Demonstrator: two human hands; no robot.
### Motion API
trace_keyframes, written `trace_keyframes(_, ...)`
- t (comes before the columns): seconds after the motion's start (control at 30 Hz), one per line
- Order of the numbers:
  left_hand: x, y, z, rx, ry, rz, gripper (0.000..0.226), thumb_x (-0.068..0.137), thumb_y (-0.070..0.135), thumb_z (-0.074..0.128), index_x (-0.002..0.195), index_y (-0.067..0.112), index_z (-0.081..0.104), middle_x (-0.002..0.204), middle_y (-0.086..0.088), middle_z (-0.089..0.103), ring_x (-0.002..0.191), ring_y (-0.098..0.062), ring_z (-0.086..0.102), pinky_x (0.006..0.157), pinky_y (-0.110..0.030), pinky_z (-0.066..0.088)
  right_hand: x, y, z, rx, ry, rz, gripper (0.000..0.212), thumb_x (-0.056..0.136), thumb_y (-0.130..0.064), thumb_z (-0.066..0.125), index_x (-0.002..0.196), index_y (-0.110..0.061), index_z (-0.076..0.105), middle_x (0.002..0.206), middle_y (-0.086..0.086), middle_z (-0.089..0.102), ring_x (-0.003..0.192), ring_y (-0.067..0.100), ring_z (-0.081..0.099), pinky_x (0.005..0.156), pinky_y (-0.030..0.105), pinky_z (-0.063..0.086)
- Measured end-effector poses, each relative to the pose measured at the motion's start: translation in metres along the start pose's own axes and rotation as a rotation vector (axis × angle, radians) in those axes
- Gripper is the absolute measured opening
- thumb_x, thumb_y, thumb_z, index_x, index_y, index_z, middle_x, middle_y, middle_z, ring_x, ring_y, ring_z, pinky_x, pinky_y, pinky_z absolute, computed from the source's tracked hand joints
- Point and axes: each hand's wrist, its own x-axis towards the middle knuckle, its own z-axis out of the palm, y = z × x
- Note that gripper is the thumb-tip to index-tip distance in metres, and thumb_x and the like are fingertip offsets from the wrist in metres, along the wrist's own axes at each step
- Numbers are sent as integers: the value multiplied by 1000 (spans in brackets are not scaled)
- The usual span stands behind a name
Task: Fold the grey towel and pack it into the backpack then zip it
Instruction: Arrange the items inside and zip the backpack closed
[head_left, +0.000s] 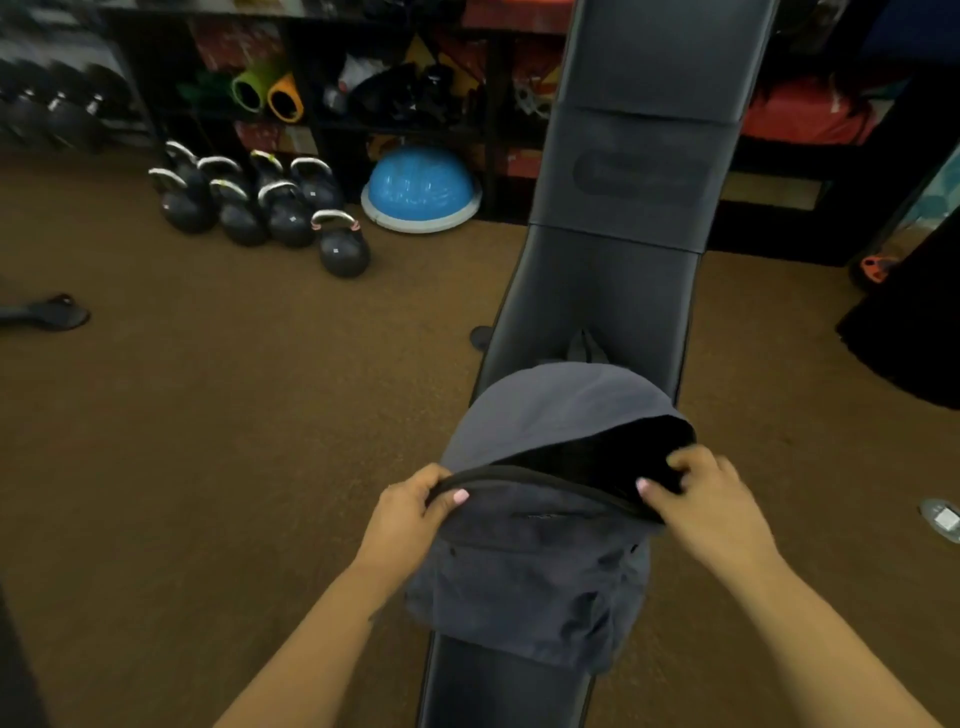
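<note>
Your backpack (524, 571) lies on the black padded bench (618, 291), which runs away from you toward the shelves, and its main compartment gapes open along the curved zip edge. Your left hand (410, 506) is closed on the near rim of that opening at its left end, thumb on top of the dark piping and the other fingers curled underneath. Your right hand (696, 493) grips the same rim at the right end, fingertips pinched over the edge where the black lining shows. Between your hands the rim is stretched taut, so the mouth of the bag stands wide. The grey towel (561, 410) sits in the opening at the far side, a smooth rounded bulge of lighter grey cloth rising above the black interior; how it is folded cannot be told, and how deep it goes is hidden. The front pocket panel of the backpack hangs toward you, wrinkled, draped over the bench's edge. The zip slider cannot be made out. Off to your left on the brown floor (208, 441) stands a cluster of black kettlebells (270, 208), and just beside them a blue half-dome balance trainer (421, 187) rests against the base of the shelving (363, 78), well apart from the bench.
</note>
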Motion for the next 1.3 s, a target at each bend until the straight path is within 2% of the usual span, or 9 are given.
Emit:
trace_keyframes(0.17, 3, -3, 4, -96, 29, -43, 24, 88, 23, 65, 69, 32, 53, 61, 13, 55, 59, 8, 52, 55, -11, 38, -9, -97, 4, -149, -158, -469, 67, 72, -70, 59, 126, -31, 53, 130, -9, 53, 123, 15, 47, 97, 33, 40)
trace_keyframes(0.27, 11, -5, 3, -153, 7, -58, 23, 82, 18, 71, 75, 35, 57, 70, 14, 61, 67, 9, 57, 64, -11, 43, -9, -137, 33, -502, -257, -577, 58, 75, -64, 62, 119, -27, 57, 116, -3, 63, 109, 21, 58, 81, 34, 47)
trace_keyframes(0.47, 8, -56, 6, -10, 0, -267, 57, 70, 23, 82, 119, 14, 54, 113, 2, 51, 109, -15, 51, 90, -22, 39, 14, -137, 37, -501, -202, -437, 19, 85, -36, 66, 103, -30, 67, 107, 0, 68, 101, 25, 61, 73, 32, 46)
trace_keyframes(0.63, 12, -70, 29, 37, -19, -342, 28, 89, 23, 63, 114, 10, 61, 110, -6, 62, 103, -20, 59, 82, -22, 41, 21, -113, 49, -552, -203, -436, 38, 90, -24, 56, 119, -49, 60, 123, -10, 64, 108, 22, 59, 78, 31, 49)
trace_keyframes(0.8, 19, -72, 39, 25, 38, -358, 16, 95, 17, 53, 94, 6, 65, 93, -10, 68, 85, -21, 63, 66, -19, 37, 17, -102, 55, -686, -37, -391, 37, 90, -18, 54, 121, -36, 62, 117, 0, 63, 105, 26, 59, 75, 32, 41)
trace_keyframes(0.93, 20, -74, 37, 19, 40, -358, 19, 96, 14, 50, 98, 5, 66, 91, -6, 66, 83, -17, 59, 66, -18, 36, -2, -111, 78, -728, 225, -762, 24, 67, -22, 73, 90, -27, 69, 88, 1, 60, 86, 27, 56, 69, 36, 37)
trace_keyframes(1.03, 19, -77, 36, -7, 40, -339, 19, 95, 11, 49, 98, 4, 67, 91, -5, 67, 84, -16, 60, 63, -13, 38, -22, -125, 116, -677, -8, -1015, 21, 58, -25, 80, 77, -28, 71, 71, -5, 61, 66, 17, 59, 55, 29, 43)
trace_keyframes(1.17, 17, -76, 32, -122, 33, -368, 18, 95, 4, 48, 98, 4, 66, 88, -2, 63, 85, -14, 58, 69, -14, 40, -16, -125, 165, -667, -307, -709, 35, 96, -12, 48, 130, -17, 51, 125, 7, 52, 105, 28, 61, 78, 38, 50)
trace_keyframes(1.3, 16, -76, 29, -91, 61, -328, 21, 96, 6, 48, 108, 7, 65, 93, 0, 63, 87, -13, 59, 68, -9, 35, -3, -119, 185, -561, -296, -582, 38, 98, -13, 43, 135, -21, 46, 132, 6, 46, 109, 31, 59, 85, 41, 49)
